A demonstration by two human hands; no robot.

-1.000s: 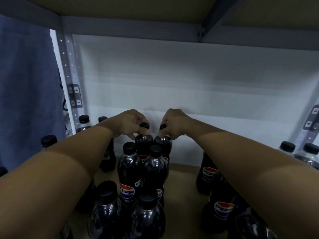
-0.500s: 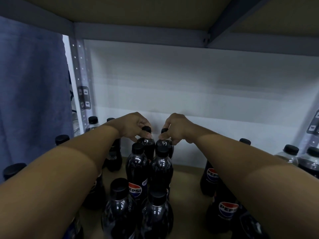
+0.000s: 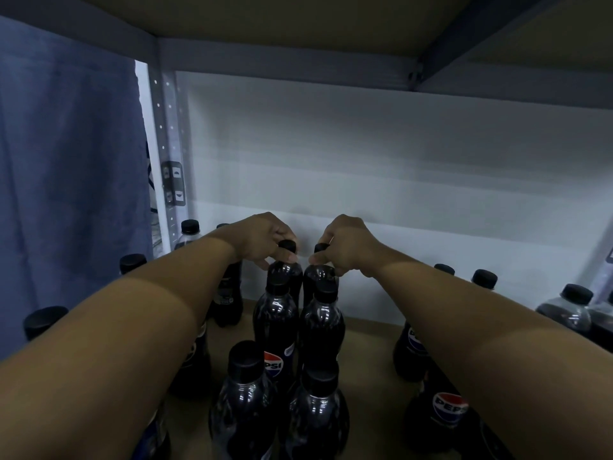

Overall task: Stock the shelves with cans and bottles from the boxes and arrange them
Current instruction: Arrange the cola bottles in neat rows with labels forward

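Dark Pepsi bottles with black caps stand in two middle columns on the shelf board [image 3: 368, 366]. My left hand [image 3: 262, 239] grips the cap and neck of the rear left bottle [image 3: 286, 275]. My right hand [image 3: 345, 249] grips the cap and neck of the rear right bottle [image 3: 319, 277]. Both bottles are upright, side by side, close to the white back wall. In front of them stand a second pair [image 3: 275, 323] and a third pair [image 3: 245, 403] nearest me.
More bottles stand at the left [image 3: 189, 229] beside the perforated grey upright [image 3: 167, 154], and at the right [image 3: 446, 410] partly behind my forearm. A blue cloth [image 3: 66, 167] hangs left. The upper shelf's underside [image 3: 298, 14] is close overhead.
The view has drifted left and slightly up, so everything sits further right in frame. Both hands stay on the two rear bottle caps, with no clear shift of the bottles.
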